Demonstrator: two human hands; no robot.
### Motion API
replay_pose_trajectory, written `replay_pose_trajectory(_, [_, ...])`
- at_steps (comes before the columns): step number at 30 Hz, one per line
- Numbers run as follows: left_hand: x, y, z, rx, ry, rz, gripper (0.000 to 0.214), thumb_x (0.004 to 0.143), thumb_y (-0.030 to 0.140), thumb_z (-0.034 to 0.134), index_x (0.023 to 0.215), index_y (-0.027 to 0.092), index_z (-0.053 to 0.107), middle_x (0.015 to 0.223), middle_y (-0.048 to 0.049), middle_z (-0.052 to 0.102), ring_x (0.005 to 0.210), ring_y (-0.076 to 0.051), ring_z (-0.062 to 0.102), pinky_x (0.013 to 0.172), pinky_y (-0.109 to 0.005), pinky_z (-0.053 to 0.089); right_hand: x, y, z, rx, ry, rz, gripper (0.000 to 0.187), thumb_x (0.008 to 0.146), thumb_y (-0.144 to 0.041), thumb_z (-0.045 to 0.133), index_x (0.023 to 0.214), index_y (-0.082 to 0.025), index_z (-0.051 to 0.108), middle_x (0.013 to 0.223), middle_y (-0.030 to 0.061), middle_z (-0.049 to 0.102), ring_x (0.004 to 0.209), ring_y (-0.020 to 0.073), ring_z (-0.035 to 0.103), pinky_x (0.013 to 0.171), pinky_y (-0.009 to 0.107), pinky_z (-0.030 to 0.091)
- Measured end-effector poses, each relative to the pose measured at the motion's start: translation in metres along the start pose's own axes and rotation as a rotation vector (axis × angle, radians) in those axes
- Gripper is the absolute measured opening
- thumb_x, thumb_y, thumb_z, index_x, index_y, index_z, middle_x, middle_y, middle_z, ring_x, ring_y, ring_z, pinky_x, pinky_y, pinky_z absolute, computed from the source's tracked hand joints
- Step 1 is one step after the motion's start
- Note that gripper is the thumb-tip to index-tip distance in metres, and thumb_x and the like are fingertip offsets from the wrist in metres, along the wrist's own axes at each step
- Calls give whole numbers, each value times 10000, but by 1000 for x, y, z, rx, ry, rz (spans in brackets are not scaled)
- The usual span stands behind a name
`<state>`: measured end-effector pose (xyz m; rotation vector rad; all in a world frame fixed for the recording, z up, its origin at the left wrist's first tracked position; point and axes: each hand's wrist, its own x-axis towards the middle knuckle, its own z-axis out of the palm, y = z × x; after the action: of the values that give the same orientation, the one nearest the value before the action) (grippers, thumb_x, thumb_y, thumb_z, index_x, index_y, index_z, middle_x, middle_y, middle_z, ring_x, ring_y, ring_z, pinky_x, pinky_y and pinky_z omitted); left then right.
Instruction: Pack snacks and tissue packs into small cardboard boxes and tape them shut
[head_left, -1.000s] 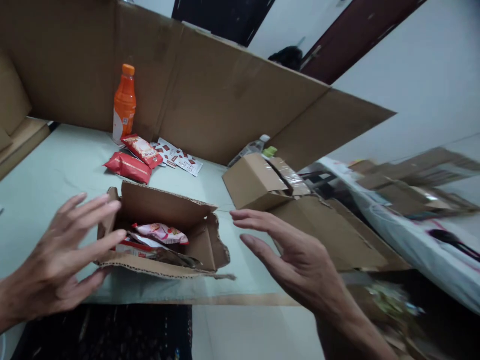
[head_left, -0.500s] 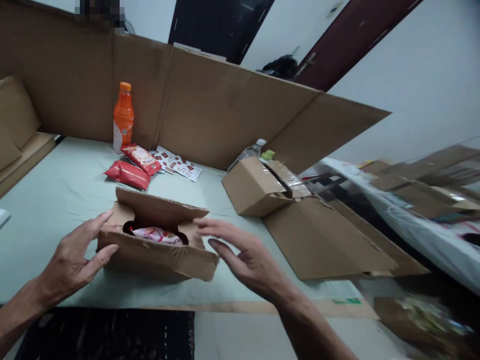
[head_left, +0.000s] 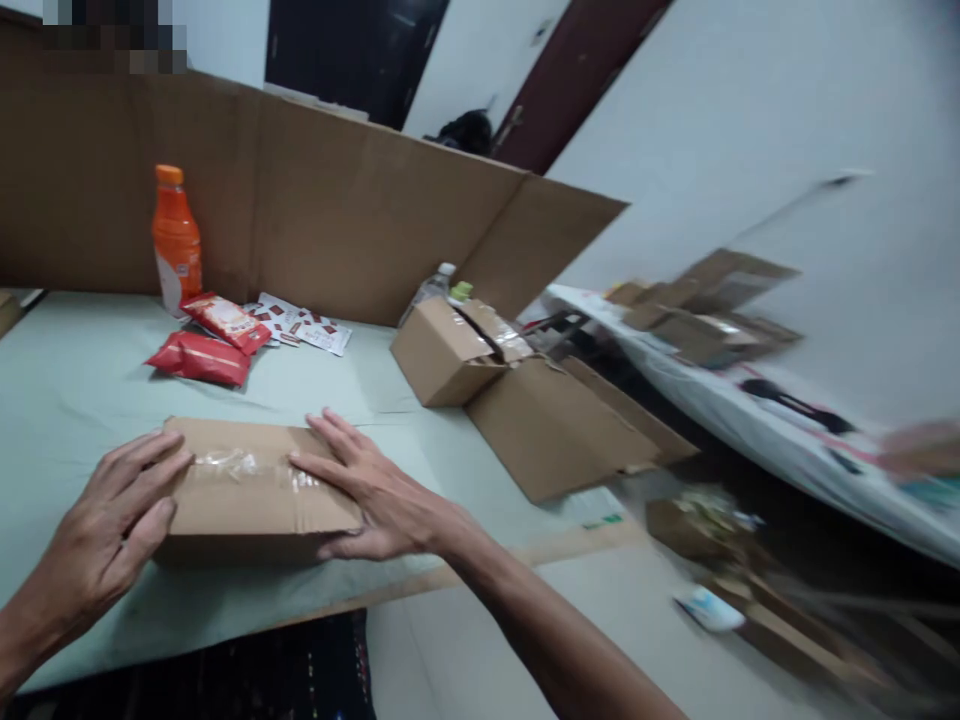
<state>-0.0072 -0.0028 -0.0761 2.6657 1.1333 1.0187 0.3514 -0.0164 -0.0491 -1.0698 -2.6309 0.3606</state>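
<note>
A small cardboard box [head_left: 247, 503] stands on the pale green cloth before me, its top flaps folded down. Old clear tape [head_left: 232, 463] clings to the top in wrinkled strips. My left hand [head_left: 112, 520] holds the box's left end, fingers at the upper edge and thumb at the front corner. Across the right end lies my right hand [head_left: 367, 490], its fingers spread over the top and its thumb on the front edge. The inside of the box is hidden.
Beyond the box lie red snack packets [head_left: 202, 360] and white printed sachets [head_left: 300, 322], beside an orange drink bottle [head_left: 177, 245]. Another taped carton [head_left: 446, 350] and an open cardboard flap [head_left: 555, 425] stand right. A tall cardboard panel [head_left: 337, 200] borders the back.
The box's raised flaps have come down, hiding the pink and white packet inside. Both hands have moved from beside the box onto it. The view has turned right.
</note>
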Motion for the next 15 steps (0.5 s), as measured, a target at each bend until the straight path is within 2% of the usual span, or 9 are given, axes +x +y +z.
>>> replay_pose_trajectory(2, [3,-7,2,25,0,-9,525,1066,285,411,1575,414,406,1566,-22,508,1437,-348,480,1175,-583,465,13,10,0,34,-19,-14,970,796,-668,789,1594,-229,458,1730,215,230,1609,425,161,1245,655,263])
replay_pose_trajectory(4, [9,-9,7,28,29,-18,510,1071,303,396,1563,432,423,1560,-18,515,1428,-370,489,1173,-632,456,20,16,0,53,13,-29,906,804,-553,811,1579,-226,476,1703,212,290,1586,369,247,1256,604,271])
replay_pose_trajectory(7, [18,0,18,-7,48,-59,516,1077,348,391,1586,429,400,1625,-15,456,1443,-383,497,1179,-642,462,5,18,0,73,99,-21,859,794,-452,804,1560,-214,497,1661,214,355,1535,346,338,1240,580,311])
replay_pose_trajectory(9, [22,11,28,-23,7,-96,563,1080,395,403,1634,424,313,1717,-22,318,1484,-390,467,1159,-617,497,-28,19,-1,89,161,50,823,826,-453,775,1564,-221,492,1643,205,385,1521,345,363,1228,580,333])
replay_pose_trajectory(11, [25,19,39,-34,-63,-102,589,1083,436,406,1653,426,261,1763,-25,202,1517,-391,430,1119,-574,543,-75,27,-3,69,239,207,754,891,-467,721,1571,-246,482,1633,185,415,1509,336,394,1214,568,362])
replay_pose_trajectory(15, [20,14,65,-39,-210,-24,556,1081,466,424,1626,389,349,1754,-53,233,1502,-366,466,1093,-506,570,-175,63,-8,-159,451,629,687,911,-525,671,1513,-218,549,1578,201,494,1454,370,469,1177,573,400])
